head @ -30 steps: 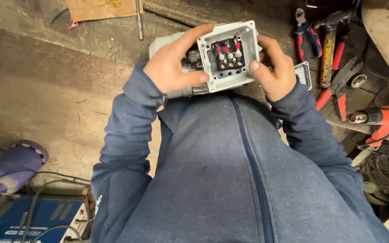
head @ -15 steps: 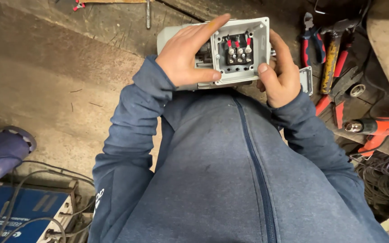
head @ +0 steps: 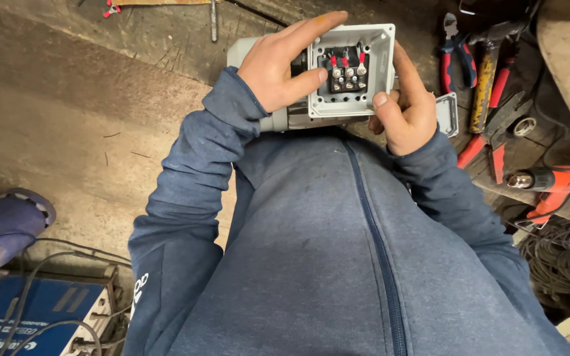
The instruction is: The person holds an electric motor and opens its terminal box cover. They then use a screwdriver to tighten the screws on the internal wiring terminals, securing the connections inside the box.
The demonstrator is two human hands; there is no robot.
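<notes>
A: What's in hand here?

B: A grey terminal box point(head: 351, 69) with its lid off, mounted on a grey motor housing point(head: 249, 53). It is held up over the person's blue zip jacket point(head: 338, 250), above a worn tabletop point(head: 67, 99). Inside sits a black terminal block point(head: 347, 72) with metal studs and red-sleeved wire lugs.

A: And the hands?

B: The left hand point(head: 278, 69) cradles the housing from the left. Its forefinger lies stretched along the box's top rim, and its thumb point(head: 311, 78) presses in at the left edge of the block. The right hand point(head: 407, 112) grips the box's right wall, fingers point(head: 405, 66) laid up along that wall, thumb at the lower right corner. So both hands are closed around the box, not spread free.

A: Which step, would you say?

B: I'd judge it as inspecting or working the terminals. Any next move at the studs would call for a steady hold by one hand and a free fingertip or tool at the block.

A: What's nearby?

B: To the right lie red-handled pliers point(head: 454, 56), a hammer with a yellowish handle point(head: 483, 86), and a red power tool point(head: 555, 179). A grey lid-like piece point(head: 446, 113) shows just beside the right hand. A blue machine with cables point(head: 28, 310) sits lower left.
</notes>
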